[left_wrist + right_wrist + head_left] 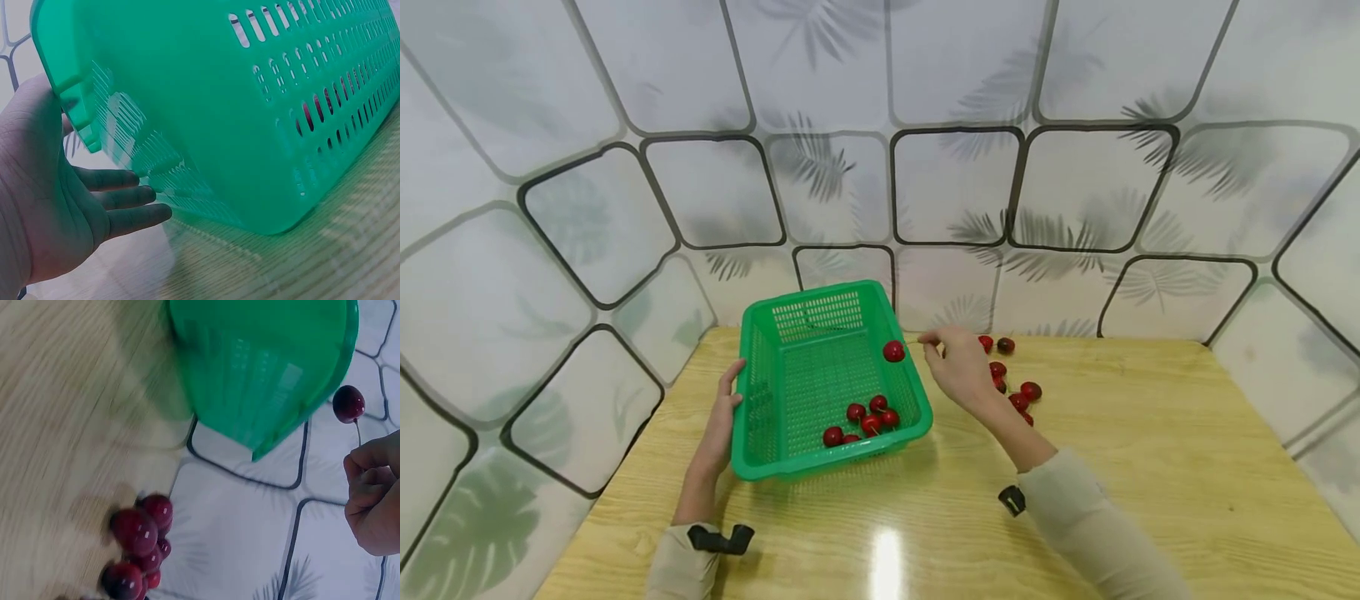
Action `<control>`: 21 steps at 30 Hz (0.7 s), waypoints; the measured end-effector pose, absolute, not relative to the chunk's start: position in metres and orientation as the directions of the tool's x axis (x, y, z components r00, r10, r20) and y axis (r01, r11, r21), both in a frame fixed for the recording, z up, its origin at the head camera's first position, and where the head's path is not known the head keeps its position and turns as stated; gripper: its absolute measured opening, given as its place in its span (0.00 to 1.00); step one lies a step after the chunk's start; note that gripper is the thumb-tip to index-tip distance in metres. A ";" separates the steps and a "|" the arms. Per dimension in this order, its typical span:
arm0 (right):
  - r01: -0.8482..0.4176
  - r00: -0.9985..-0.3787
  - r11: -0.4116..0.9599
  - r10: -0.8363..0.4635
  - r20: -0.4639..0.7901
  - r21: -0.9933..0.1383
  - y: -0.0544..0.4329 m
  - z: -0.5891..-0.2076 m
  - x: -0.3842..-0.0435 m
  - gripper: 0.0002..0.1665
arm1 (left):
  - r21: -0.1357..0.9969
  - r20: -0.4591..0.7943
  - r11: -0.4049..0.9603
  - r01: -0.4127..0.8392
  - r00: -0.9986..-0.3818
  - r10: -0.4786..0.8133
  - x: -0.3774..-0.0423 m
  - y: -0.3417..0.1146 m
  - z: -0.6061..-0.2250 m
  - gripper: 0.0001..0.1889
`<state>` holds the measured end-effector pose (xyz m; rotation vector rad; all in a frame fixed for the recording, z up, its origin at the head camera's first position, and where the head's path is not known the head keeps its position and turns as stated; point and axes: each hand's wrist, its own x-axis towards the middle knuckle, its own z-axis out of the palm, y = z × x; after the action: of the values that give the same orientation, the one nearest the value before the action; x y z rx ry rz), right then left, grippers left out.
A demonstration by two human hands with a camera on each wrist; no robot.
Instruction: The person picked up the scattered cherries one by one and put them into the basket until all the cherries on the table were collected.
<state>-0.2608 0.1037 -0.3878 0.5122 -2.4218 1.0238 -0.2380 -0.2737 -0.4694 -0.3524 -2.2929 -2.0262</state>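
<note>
My left hand (721, 421) holds the left rim of a green plastic basket (738, 433). In the left wrist view its thumb is at the rim, while the other fingers (134, 217) extend along the slotted side wall. My right hand (958, 362) pinches the thin stem of a cherry (893, 351). That dark red cherry (349, 404) hangs in the air over the basket's right rim in the head view. Several cherries (871, 424) lie inside the basket toward its near right corner.
Right of the basket, a loose group of cherries (1031, 391) lies on the wooden table (1150, 450), partly hidden by my right hand and forearm. Behind the table stands a wall covering (955, 183) with a stone and leaf pattern.
</note>
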 end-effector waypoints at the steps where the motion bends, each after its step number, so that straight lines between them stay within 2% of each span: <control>1: -0.511 -0.819 0.653 -0.172 0.548 -0.559 0.097 -0.388 -0.260 0.09 | 0.972 0.193 0.112 0.207 -0.973 0.127 -0.238 -0.274 -0.469 0.29; 5: -0.529 -0.822 0.665 -0.246 0.514 -0.527 0.072 -0.391 -0.254 0.08 | 0.972 0.187 0.118 0.201 -0.975 0.121 -0.239 -0.273 -0.469 0.29; 14: -0.547 -0.837 0.721 -0.457 0.303 -0.426 0.028 -0.411 -0.243 0.11 | 0.971 0.196 0.114 0.211 -0.972 0.128 -0.237 -0.271 -0.471 0.29; 21: -0.515 -0.853 0.751 -0.498 0.157 -0.414 0.012 -0.414 -0.249 0.15 | 0.972 0.191 0.115 0.205 -0.974 0.119 -0.238 -0.272 -0.471 0.29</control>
<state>-0.2488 0.0123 -0.4144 0.8403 -2.9048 0.7030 -0.2383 -0.2719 -0.4710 -0.3346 -2.2961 -2.0197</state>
